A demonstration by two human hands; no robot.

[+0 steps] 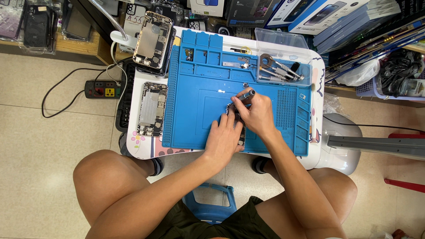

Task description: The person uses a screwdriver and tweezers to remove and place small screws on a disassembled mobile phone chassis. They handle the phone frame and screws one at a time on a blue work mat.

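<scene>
Left hand (pixel 224 139) flat on one opened phone (pixel 241 132), right hand (pixel 256 113) pinching one screwdriver (pixel 246 94), two phone shells (pixel 152 108) aside

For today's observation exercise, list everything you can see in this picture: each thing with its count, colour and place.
work mat: one, blue, on the small white table
opened phone: one, dark, mid-mat, under both hands
screwdriver: one, grey, in the right hand
phone housings: two, metallic, one left of mat, one at upper left
clear tray of tools: one, mat's upper right
power strip: one, black, on floor, left
stool: one, blue, between the knees
boxes: several, blue-white, top shelf
left hand: steadying phone
right hand: gripping screwdriver
</scene>
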